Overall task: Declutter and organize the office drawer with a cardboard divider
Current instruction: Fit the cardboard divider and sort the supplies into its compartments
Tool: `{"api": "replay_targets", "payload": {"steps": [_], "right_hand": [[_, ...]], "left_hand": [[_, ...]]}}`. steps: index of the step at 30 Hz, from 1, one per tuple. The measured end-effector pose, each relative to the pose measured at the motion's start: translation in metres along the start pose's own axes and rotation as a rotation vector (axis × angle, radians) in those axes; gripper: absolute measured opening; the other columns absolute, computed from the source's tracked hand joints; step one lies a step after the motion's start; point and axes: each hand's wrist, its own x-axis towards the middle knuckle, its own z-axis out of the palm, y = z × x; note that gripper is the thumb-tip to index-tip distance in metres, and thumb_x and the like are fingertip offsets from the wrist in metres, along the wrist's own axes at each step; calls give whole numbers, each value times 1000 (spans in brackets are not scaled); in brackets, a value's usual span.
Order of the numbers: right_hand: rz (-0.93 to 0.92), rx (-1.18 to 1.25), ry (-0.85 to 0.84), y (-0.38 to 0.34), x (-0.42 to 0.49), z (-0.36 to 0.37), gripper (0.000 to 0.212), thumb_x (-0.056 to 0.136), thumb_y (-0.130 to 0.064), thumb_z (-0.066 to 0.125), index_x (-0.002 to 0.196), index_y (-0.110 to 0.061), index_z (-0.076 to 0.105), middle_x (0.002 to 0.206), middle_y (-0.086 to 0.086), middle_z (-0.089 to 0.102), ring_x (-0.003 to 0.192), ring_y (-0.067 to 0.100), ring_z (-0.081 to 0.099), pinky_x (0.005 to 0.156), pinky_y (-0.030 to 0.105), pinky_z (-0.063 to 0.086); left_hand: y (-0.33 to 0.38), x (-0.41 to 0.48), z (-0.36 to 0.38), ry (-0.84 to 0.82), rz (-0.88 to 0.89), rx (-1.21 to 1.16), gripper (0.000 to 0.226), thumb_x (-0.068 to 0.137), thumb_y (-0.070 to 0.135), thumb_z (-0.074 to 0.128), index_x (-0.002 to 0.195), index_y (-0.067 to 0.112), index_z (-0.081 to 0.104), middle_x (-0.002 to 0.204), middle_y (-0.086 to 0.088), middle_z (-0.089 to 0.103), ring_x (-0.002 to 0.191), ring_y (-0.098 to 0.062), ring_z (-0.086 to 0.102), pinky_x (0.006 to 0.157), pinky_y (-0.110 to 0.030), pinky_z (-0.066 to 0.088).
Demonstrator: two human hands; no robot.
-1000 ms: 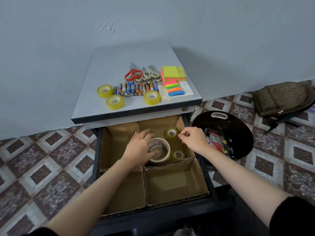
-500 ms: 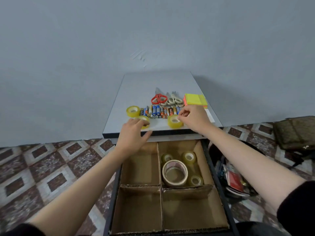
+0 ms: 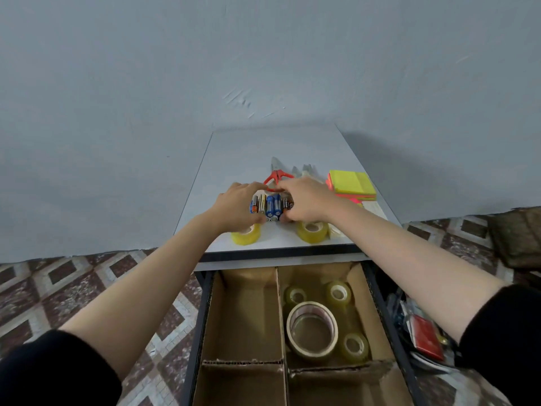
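The batteries (image 3: 270,207), bunched on the desktop (image 3: 263,148) above the open drawer (image 3: 196,326), are being cupped by the left hand (image 3: 237,205) and right hand (image 3: 307,203), fingers curling round the cluster from either side. A second ago the left hand was setting the large tape roll (image 3: 311,329) into the far-right compartment of the cardboard divider (image 3: 280,312), so sorting is likely moving on to batteries. Yellow tape rolls (image 3: 312,231) are sitting just under both wrists and red scissors (image 3: 278,174) just beyond the fingertips, crowding the lift.
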Motion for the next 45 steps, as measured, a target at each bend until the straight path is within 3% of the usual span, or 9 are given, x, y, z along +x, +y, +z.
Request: {"api": "replay_targets", "payload": {"steps": [3, 11, 21, 28, 32, 37, 40, 42, 45], "right_hand": [[-15, -3, 20, -1, 5, 0, 60, 80, -26, 69, 135, -19, 46, 129, 3, 55, 118, 22, 47, 87, 30, 38], [-21, -6, 41, 0, 7, 8, 59, 83, -26, 67, 137, -20, 42, 129, 3, 54, 117, 23, 46, 82, 27, 31], [35, 125, 5, 4, 12, 14, 61, 79, -25, 72, 134, -19, 46, 128, 2, 58, 117, 23, 49, 97, 39, 42], [37, 110, 76, 2, 3, 2, 58, 81, -19, 69, 135, -20, 45, 125, 8, 54, 121, 24, 39, 84, 30, 36], [-27, 133, 213, -2, -12, -9, 55, 77, -11, 66, 129, -16, 51, 121, 4, 59, 113, 25, 45, 81, 26, 34], [-44, 333, 342, -21, -54, -8, 44, 73, -5, 73, 115, -12, 63, 104, 1, 50, 86, 10, 49, 68, 9, 31], [61, 548, 387, -32, -84, 8, 32, 71, 0, 74, 100, -10, 67, 101, 3, 52, 72, 17, 58, 71, 18, 44], [157, 714, 341, -43, -110, 19, 30, 70, 3, 74, 97, -10, 68, 97, 0, 57, 74, 22, 64, 78, 31, 54], [269, 917, 199, -57, -142, 40, 30, 70, 1, 76, 96, -13, 67, 92, 5, 67, 80, 25, 68, 76, 28, 55]], "left_hand": [[-3, 8, 4, -13, -15, -51, 68, 83, 27, 67, 141, 21, 32, 132, -11, 49, 127, -25, 33, 101, -43, 37], [-10, 13, 9, 2, -1, -119, 68, 83, 18, 69, 140, 19, 33, 133, -5, 53, 121, -25, 43, 99, -39, 39], [-10, 15, 10, 21, 18, -93, 70, 81, 19, 71, 140, 20, 34, 133, -3, 54, 120, -24, 46, 97, -37, 41], [-10, 8, 6, 122, 22, -107, 68, 80, 19, 72, 139, 20, 37, 133, 2, 53, 123, -20, 38, 93, -29, 33], [0, -15, -6, 219, 53, -140, 63, 80, 17, 72, 136, 18, 42, 131, 0, 55, 121, -19, 44, 94, -29, 35], [21, -77, -6, 289, 64, -350, 55, 81, 11, 71, 130, 18, 49, 122, 2, 58, 100, -10, 56, 85, -18, 41], [25, -120, 7, 260, -69, -636, 46, 80, 6, 71, 122, 19, 56, 109, -1, 62, 89, -6, 61, 80, -15, 48], [22, -152, 21, 190, -153, -823, 42, 79, 6, 71, 117, 19, 60, 99, -3, 68, 93, -10, 66, 86, -22, 51], [13, -193, 44, 70, -235, -1022, 38, 77, 5, 72, 110, 22, 64, 98, -2, 72, 98, -11, 67, 96, -29, 47]]}}
